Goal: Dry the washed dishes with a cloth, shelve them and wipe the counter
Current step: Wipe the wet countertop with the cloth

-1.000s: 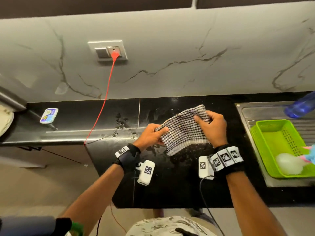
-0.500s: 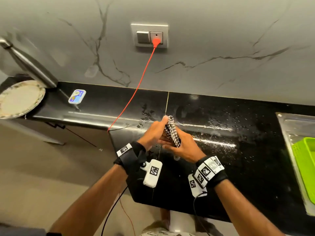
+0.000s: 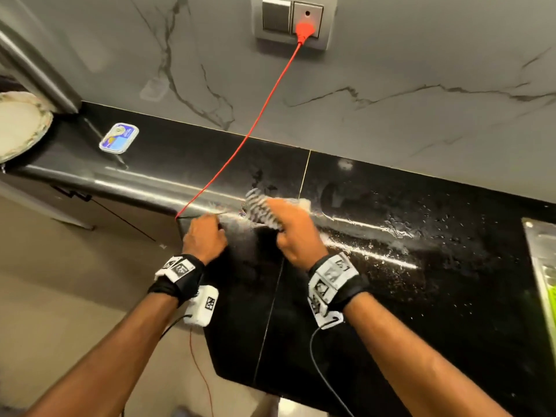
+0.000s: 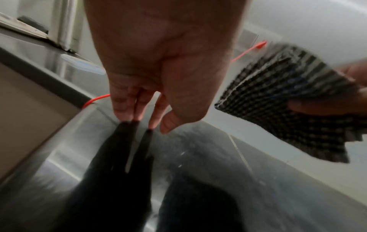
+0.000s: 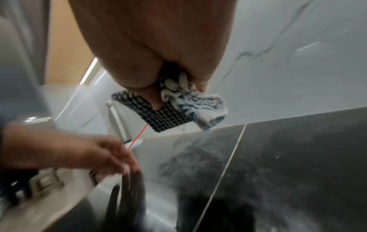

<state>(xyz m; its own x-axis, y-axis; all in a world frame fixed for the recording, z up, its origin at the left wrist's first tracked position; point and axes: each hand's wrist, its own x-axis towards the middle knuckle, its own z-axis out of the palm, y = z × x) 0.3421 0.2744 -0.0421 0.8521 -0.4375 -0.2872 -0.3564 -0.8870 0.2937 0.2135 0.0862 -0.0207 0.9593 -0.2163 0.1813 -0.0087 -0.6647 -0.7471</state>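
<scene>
Head view: right hand (image 3: 296, 230) grips the bunched checked cloth (image 3: 261, 210), fingers curled round it, just above the wet black counter (image 3: 421, 296) near its front-left corner. Left hand (image 3: 204, 236) sits beside it at the counter edge, holding nothing; finger pose is hard to read here. Red cable (image 3: 240, 145) runs from the wall socket (image 3: 293, 22) down across the counter and over the edge. Blue tin (image 3: 119, 138) and a plate (image 3: 21, 124) lie far left. Green basket (image 3: 549, 284) edge far right.

Left wrist view: left hand (image 4: 158, 62) open, fingers (image 4: 127, 106) straight, tips touching the glossy counter (image 4: 208, 157). Cloth (image 4: 288, 97) held at right, off the surface.

Right wrist view: right hand (image 5: 155, 47) pinches the folded cloth (image 5: 170, 113), which hangs above the counter (image 5: 298, 157). Left hand (image 5: 89, 153) blurred below left, fingertips on the counter.
</scene>
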